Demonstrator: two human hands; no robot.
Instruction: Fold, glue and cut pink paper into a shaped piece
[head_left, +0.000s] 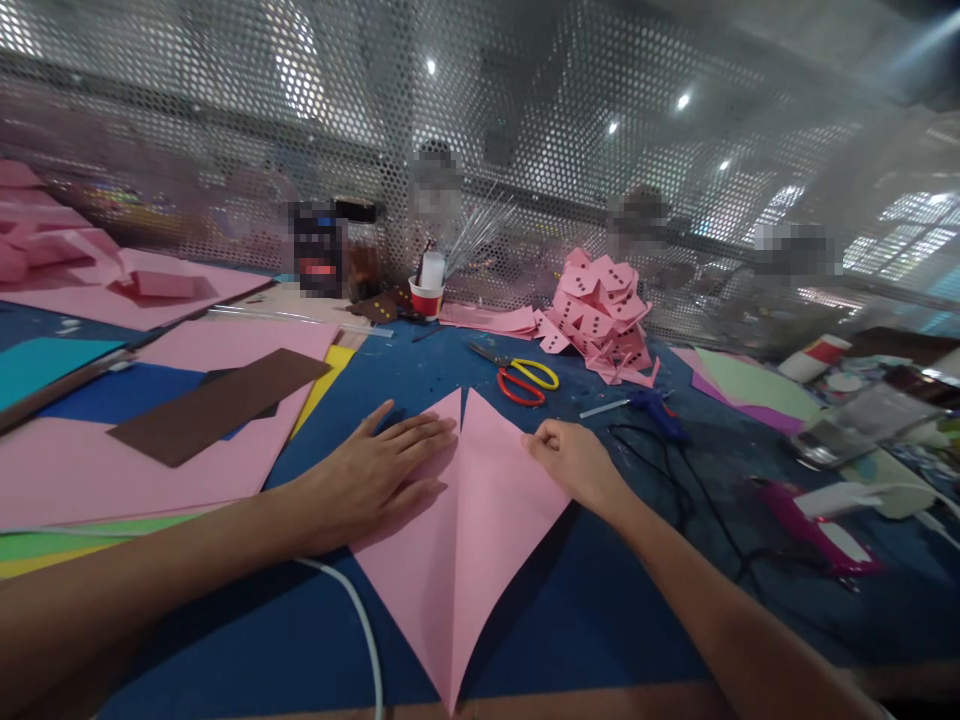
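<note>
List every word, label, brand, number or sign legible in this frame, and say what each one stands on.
No text can be read here.
Pink sheet under both hands: no writing visible.
Folded pink pieces: dark dots only, no letters or numbers seen.
Red-and-white cup: any print is too small to read.
Dark upright block: blue and red patches, too blurred to read.

Your left forearm [195,555]: one, bare, slanting in from the lower left. Your left hand [390,465]: palm down, laid flat, fingers stretched out to the right, little finger splayed away from you, thumb on your near side. Your right forearm [697,595]: one, bare, reaching in from the lower right. Your right hand [566,455]: fingers curled in, fingertips pinched. Hands apart.
</note>
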